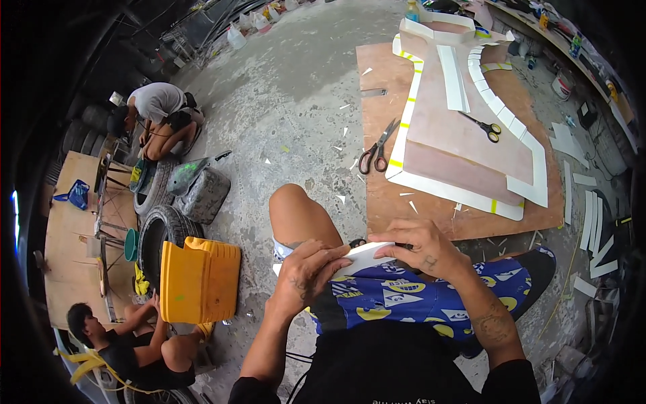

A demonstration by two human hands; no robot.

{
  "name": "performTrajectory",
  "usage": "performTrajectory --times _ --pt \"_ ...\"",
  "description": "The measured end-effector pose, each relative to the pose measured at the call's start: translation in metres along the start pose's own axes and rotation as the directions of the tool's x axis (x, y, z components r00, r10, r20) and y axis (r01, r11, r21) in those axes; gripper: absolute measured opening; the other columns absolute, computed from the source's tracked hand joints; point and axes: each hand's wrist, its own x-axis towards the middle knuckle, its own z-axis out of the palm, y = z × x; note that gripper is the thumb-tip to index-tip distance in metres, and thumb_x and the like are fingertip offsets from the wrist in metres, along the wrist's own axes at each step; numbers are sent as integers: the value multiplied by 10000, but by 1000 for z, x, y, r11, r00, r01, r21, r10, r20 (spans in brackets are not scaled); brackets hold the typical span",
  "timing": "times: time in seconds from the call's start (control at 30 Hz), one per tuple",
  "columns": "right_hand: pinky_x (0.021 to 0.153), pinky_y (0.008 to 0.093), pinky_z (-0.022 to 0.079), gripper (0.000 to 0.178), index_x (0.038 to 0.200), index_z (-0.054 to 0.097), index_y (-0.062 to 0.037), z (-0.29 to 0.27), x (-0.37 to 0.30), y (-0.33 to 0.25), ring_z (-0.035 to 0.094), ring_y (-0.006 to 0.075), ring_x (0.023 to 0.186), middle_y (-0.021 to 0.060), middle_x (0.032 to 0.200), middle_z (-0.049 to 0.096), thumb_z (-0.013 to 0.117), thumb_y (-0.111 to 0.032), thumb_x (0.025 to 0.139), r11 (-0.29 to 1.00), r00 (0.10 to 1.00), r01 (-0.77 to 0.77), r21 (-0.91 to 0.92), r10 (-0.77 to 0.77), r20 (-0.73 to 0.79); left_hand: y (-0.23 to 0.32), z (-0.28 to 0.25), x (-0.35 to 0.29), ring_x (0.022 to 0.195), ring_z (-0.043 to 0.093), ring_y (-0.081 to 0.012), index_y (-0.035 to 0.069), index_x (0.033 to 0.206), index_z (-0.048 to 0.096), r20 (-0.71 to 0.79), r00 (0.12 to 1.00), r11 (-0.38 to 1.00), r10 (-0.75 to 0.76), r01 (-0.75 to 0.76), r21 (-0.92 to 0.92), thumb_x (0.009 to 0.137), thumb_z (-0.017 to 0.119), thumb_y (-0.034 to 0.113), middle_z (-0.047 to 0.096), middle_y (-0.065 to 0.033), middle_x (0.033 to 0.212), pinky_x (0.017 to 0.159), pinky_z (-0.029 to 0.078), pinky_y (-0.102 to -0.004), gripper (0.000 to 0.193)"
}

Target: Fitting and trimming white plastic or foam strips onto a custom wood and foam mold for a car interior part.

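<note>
My left hand [308,275] and my right hand [422,248] are both closed on a white strip [363,260] of thin sheet, held above my lap. The left fingers grip its left part and the right fingers pinch its right end. Ahead to the right, a large panel [464,145] edged with white strips and yellow tape lies on a brown board [387,219]. Large scissors [378,149] with dark red handles lie left of the panel. Smaller black-and-yellow scissors [486,126] rest on it, beside a long white piece [453,79].
White offcuts [592,222] lie on the floor at right. At left, one person [158,114] crouches by tires [168,232]; another [138,343] sits near a yellow plastic box [202,283]. A cluttered bench [579,57] runs along the far right.
</note>
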Motion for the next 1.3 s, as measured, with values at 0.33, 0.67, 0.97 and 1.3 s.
performTrajectory --times 0.33,0.67,0.97,1.3 --pt "634 311 488 241 1044 721 -17 -10 5 -14 643 224 718 123 860 670 731 -96 817 993 995 -98 -61 98 -7 -7 -10 -2 658 616 -241 44 1025 700 -52 997 997 -49 52 56 770 773 102 639 -95 751 589 485 -335 272" --pt "588 252 470 220 1014 738 -22 -11 26 -18 625 134 671 121 818 719 729 -69 799 964 963 -263 29 261 62 -14 -28 -10 675 636 -232 47 987 723 -42 999 996 -30 33 83 793 758 114 661 -104 747 592 502 -338 208" --pt "1033 455 418 333 981 714 -21 -12 29 -28 678 298 966 135 1020 716 798 -115 672 988 979 13 -157 20 203 -20 -1 -29 727 630 -315 35 1022 694 -10 1000 999 17 -18 -31 889 663 201 653 -147 765 628 491 -410 216" --pt "751 277 483 198 1028 708 14 -22 25 -44 624 150 815 124 876 710 699 -104 870 984 928 -83 -155 133 348 -22 -5 -42 753 636 -364 -17 975 636 -66 995 995 72 -77 -67 927 607 205 650 -176 805 631 474 -432 229"
